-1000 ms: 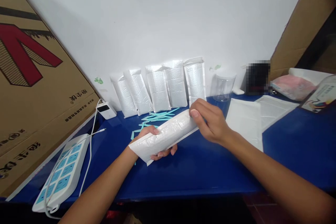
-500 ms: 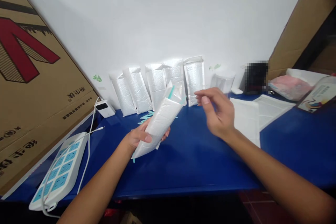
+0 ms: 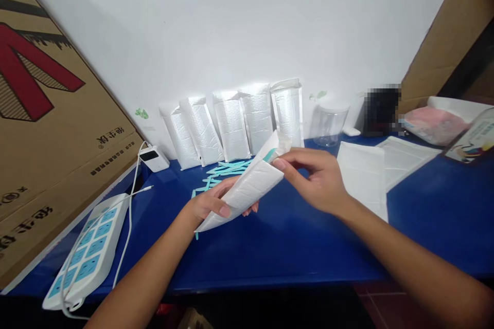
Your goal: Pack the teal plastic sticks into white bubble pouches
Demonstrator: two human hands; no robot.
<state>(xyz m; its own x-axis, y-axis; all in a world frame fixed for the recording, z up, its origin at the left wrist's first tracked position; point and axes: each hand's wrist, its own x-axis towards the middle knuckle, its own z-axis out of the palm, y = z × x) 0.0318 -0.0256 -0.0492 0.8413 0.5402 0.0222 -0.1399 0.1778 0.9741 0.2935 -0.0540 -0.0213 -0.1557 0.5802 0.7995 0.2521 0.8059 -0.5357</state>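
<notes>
Five pouches [image 3: 232,126] lean in a row against the wall [image 3: 247,20], and to me they look filled, with tops folded, so I count these as the done part, although I cannot tell from here whether each one is sealed. A sixth, the held pouch [image 3: 250,185], is tilted above the surface [image 3: 289,252], with its mouth toward the upper right. My left hand [image 3: 206,201] has its fingers curled around the lower part, thumb on the near face, and this grip looks firm. My right hand [image 3: 320,177] is at the mouth; its thumb and first finger are nearly together, but I cannot tell whether they grasp the teal strip [image 3: 269,155], the edge, or only touch. Because this strip is at the mouth and the flap is up, I judge the held pouch to be unfinished. Behind the left hand lie many loose strips [image 3: 227,168], which suggest repeated work. On the right, two flat pouches [image 3: 360,180] lie partly overlapping; they look unfilled, so I think they are the part that is left.
</notes>
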